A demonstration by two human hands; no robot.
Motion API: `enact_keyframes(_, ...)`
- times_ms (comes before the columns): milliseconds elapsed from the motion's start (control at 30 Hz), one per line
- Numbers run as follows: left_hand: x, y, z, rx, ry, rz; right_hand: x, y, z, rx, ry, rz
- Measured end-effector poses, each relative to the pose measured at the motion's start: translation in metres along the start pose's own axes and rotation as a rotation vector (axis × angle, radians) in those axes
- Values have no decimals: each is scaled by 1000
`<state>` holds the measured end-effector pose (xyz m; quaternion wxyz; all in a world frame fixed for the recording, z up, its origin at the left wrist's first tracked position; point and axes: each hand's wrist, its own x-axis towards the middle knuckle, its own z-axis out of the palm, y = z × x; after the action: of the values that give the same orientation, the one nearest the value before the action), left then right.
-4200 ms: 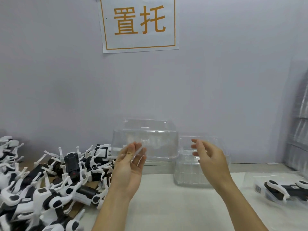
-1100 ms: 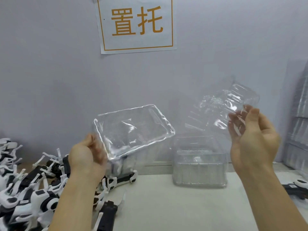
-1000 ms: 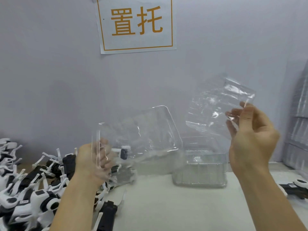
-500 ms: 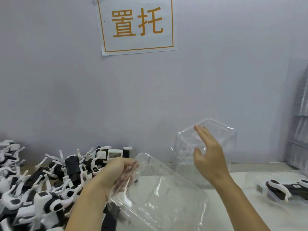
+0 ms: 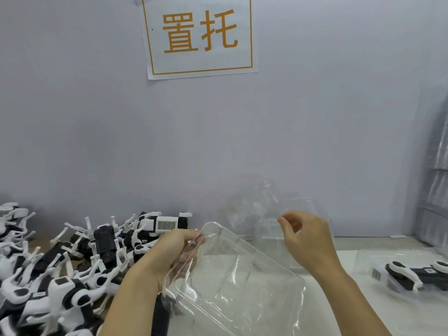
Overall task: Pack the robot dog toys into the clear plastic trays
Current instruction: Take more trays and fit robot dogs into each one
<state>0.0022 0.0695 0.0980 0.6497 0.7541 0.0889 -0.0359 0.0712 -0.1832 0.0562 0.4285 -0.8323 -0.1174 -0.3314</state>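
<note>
In the head view, the person's left hand grips the left far corner of a clear plastic tray; the thumb lies on the rim and the other fingers are curled behind the wall, so they show through the plastic. This tray is tilted, with its open side toward the camera, and it is held above the near part of the white table. The right hand is raised a little farther and to the right, with its fingers curled and the fingertips close together at the edge of a second clear tray. That second tray is blurred against the wall, so I cannot tell for sure if the fingers pinch it or only touch it. It stands at the far side of the table, near the grey wall. On the left, a big pile of robot dog toys lies on the table, black and white, with the white legs pointing in many directions; the left forearm passes just beside it. On the right edge, one robot dog toy lies already inside a clear tray, well apart from both hands. On the wall above hangs a white paper sign with an orange frame and two orange characters. At the far right, a stack of clear plastic stands upright.
</note>
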Motion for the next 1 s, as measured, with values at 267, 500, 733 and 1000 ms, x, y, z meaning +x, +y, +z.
enact_keyframes(267,1,1,2,-71,7,-14,-2,-20,-9,260,-281,159)
enact_keyframes(500,18,-9,15,-353,60,-46,1,-28,-50,400,-903,215)
enact_keyframes(733,23,-16,21,67,235,107,3,-23,-62,65,-852,225)
enact_keyframes(1000,33,-49,-7,905,344,-66,-3,-14,-46,-235,-913,301)
